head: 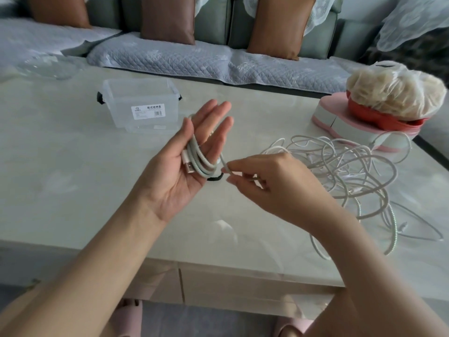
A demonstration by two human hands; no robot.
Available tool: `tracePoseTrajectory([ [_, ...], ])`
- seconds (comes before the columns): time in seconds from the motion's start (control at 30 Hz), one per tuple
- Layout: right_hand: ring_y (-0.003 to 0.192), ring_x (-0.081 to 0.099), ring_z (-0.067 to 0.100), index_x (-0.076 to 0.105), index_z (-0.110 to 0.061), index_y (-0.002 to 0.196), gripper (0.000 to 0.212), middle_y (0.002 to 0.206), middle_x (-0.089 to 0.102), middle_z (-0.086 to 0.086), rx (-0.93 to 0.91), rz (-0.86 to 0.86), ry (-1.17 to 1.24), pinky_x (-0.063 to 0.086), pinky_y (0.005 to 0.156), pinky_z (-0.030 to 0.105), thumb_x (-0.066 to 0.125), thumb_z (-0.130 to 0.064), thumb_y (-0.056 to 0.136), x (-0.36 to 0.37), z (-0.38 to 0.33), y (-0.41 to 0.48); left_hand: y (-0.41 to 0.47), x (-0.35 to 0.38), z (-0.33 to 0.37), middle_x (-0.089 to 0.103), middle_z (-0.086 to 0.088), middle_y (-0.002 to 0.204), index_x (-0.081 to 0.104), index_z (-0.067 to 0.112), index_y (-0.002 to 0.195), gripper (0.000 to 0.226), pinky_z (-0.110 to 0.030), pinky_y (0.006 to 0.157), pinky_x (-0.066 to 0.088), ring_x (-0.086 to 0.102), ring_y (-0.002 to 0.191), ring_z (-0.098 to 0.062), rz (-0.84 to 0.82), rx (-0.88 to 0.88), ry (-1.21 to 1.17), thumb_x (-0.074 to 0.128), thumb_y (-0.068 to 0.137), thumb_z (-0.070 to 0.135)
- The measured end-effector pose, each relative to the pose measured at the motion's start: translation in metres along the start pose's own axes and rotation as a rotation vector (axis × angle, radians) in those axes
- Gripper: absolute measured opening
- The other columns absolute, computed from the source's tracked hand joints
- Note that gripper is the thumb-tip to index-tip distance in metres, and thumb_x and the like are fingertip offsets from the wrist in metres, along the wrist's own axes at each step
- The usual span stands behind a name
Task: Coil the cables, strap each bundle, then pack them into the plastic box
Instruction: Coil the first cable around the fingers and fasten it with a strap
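Bare forearms [85,259], pale pink slippers [131,314] on the feet

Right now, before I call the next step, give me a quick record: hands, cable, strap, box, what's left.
left hand: palm up, fingers straight, coiled cable looped round them
right hand: pinches that cable's free end
strap: black, on the table, partly hidden by hands
box: clear, lid off, no cables seen inside
left to do: tangled cables on table, right side
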State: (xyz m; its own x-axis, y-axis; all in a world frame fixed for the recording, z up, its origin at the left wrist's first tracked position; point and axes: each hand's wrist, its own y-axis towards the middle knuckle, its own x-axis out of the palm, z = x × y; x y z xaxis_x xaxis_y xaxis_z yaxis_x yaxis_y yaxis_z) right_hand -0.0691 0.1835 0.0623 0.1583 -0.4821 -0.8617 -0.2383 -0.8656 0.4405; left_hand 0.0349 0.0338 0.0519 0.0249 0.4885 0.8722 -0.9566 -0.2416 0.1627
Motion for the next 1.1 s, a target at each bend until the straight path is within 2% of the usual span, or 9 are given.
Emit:
tracePoseTrajectory([
  [0.13,0.055,0.042,0.013,0.067,-0.025,0.098,0.021,0.073,0.062,-0.006,-0.03,-0.05,-0.077,0.046,0.049,0.031,0.054,-0.021,0.082,-0.002,-0.005,-0.001,0.001,-0.001,0.0,0.057,-0.013,0.132,0.061,0.006,0.12,0.041,-0.036,0.086,0.054,0.059,0.117,-0.024,0.018,0.122,0.169,0.035,0.094,0.022],
  [0.27,0.06,0.054,0.022,0.066,-0.02,0.093,0.023,0.075,0.062,-0.003,-0.056,-0.074,-0.166,0.047,0.049,0.035,0.045,-0.021,0.084,0.002,-0.008,-0.001,0.001,-0.003,0.001,0.054,-0.015,0.134,0.071,0.017,0.1,0.036,-0.045,0.091,0.052,0.055,0.121,-0.028,0.037,0.133,0.267,0.036,0.092,0.021],
  [0.37,0.06,0.059,0.026,0.067,-0.019,0.09,0.021,0.077,0.064,-0.004,-0.077,0.006,-0.199,0.048,0.045,0.036,0.047,-0.02,0.085,0.005,-0.01,-0.001,0.001,-0.004,0.002,0.055,-0.019,0.132,0.073,0.022,0.086,0.034,-0.047,0.095,0.048,0.055,0.121,-0.029,0.052,0.114,0.3,0.039,0.09,0.022],
  [0.47,0.055,0.057,0.021,0.064,-0.02,0.099,0.017,0.083,0.065,-0.008,-0.048,0.116,-0.153,0.047,0.044,0.034,0.055,-0.021,0.085,0.008,-0.015,0.001,0.001,-0.004,0.005,0.055,-0.019,0.132,0.074,0.026,0.079,0.034,-0.043,0.097,0.047,0.055,0.121,-0.027,0.116,0.102,0.327,0.042,0.088,0.024],
  [0.57,0.052,0.038,0.008,0.059,-0.028,0.107,0.024,0.077,0.06,-0.014,0.085,0.121,-0.058,0.04,0.048,0.027,0.064,-0.032,0.084,0.009,-0.023,0.001,0.001,-0.001,0.001,0.056,-0.019,0.131,0.073,0.025,0.082,0.032,-0.038,0.093,0.05,0.056,0.12,-0.025,0.124,0.08,0.296,0.042,0.089,0.023],
  [0.63,0.052,0.04,0.006,0.061,-0.034,0.103,0.019,0.067,0.055,-0.015,0.167,0.082,0.065,0.035,0.051,0.024,0.065,-0.039,0.085,0.011,-0.026,0.002,0.001,0.0,-0.003,0.057,-0.018,0.13,0.07,0.022,0.088,0.029,-0.033,0.084,0.054,0.056,0.119,-0.026,0.11,0.06,0.278,0.041,0.089,0.023],
  [0.8,0.046,0.032,0.006,0.07,-0.017,0.089,0.007,0.052,0.039,-0.01,0.311,0.107,0.626,0.027,0.05,0.019,0.071,-0.022,0.084,0.013,-0.023,0.006,0.002,0.002,-0.006,0.055,-0.018,0.132,0.071,0.022,0.096,0.034,-0.039,0.099,0.044,0.054,0.123,-0.026,0.043,0.049,0.289,0.037,0.092,0.026],
  [0.97,0.045,0.023,0.006,0.07,-0.017,0.08,0.008,0.046,0.026,-0.01,0.343,0.108,0.7,0.02,0.046,0.019,0.077,-0.018,0.077,0.018,-0.026,0.007,0.003,0.002,-0.013,0.057,-0.011,0.132,0.054,0.019,0.118,0.034,-0.035,0.105,0.039,0.052,0.125,-0.019,0.041,0.077,0.349,0.029,0.097,0.028],
  [1.1,0.043,0.022,0.005,0.071,-0.006,0.081,0.01,0.044,0.026,-0.012,0.359,0.065,0.741,0.018,0.044,0.013,0.078,-0.012,0.076,0.013,-0.024,0.006,0.003,0.005,-0.015,0.055,-0.008,0.135,0.048,0.015,0.127,0.037,-0.027,0.107,0.035,0.048,0.128,-0.012,0.021,0.105,0.396,0.025,0.1,0.026],
])
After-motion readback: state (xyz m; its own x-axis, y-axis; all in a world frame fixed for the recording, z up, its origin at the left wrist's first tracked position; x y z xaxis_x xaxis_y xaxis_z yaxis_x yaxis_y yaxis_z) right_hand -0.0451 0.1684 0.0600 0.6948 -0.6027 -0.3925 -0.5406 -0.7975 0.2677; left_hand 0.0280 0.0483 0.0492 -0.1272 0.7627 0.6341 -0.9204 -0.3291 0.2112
